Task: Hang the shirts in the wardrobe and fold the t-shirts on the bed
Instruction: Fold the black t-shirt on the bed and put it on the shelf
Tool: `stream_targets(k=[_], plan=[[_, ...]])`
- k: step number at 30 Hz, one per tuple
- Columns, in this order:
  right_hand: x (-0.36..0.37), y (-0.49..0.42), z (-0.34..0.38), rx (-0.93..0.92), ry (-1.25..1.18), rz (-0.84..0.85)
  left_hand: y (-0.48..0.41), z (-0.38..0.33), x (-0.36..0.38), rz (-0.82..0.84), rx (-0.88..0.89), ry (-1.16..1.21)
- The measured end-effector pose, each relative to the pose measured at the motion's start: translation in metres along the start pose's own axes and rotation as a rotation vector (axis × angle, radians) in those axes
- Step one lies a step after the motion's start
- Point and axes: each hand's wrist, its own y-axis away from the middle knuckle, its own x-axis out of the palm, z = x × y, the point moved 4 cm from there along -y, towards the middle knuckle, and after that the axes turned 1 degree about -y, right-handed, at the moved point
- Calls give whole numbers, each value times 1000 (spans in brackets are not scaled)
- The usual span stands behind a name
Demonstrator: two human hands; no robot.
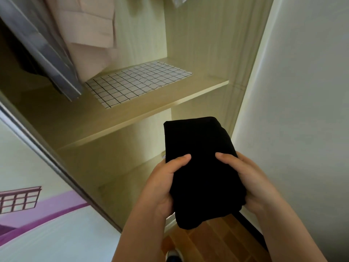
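T-shirt (200, 167) — black and folded into a compact rectangle — was held in a two-handed grip in front of the open wardrobe (139, 35). The left hand (162, 188) and right hand (251, 184) each clasped a near side of it, thumbs pressed on top and fingers going under, with nothing else in either.

Above and ahead of the grip ran a pale shelf (151, 108) with a flat checked cloth (136, 82) on it. Higher and to the left hung a pink shirt (88, 35) beside a grey garment (47, 50). From that, some of the hanging seemed done.

This t-shirt's folding looked complete — what remained was probably to set it down, perhaps on a shelf beyond the grip. The bed was out of view, so how many garments were left could not be told.
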Motion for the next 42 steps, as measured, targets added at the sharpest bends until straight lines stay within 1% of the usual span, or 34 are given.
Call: stream_targets(k=[6, 12, 16, 22, 26, 34, 42], plan=[[-5, -82, 31, -17, 7, 30, -78, -41, 0, 11, 34, -11], [13, -177, 81, -67, 54, 98, -158, -105, -6, 25, 87, 28], [29, -236, 101, -105, 67, 113, -197, -146, -18, -27, 155, -7], [40, -297, 112, -77, 36, 137, -239, -175, -30, -100, 130, -14], [50, -334, 126, -71, 56, 182, -258, -196, -33, -145, 172, 15], [69, -412, 160, -42, 198, 289, -305, -234, -44, -313, 266, 10], [75, -501, 208, 8, 294, 382, -368, -279, -34, -341, 236, 139]])
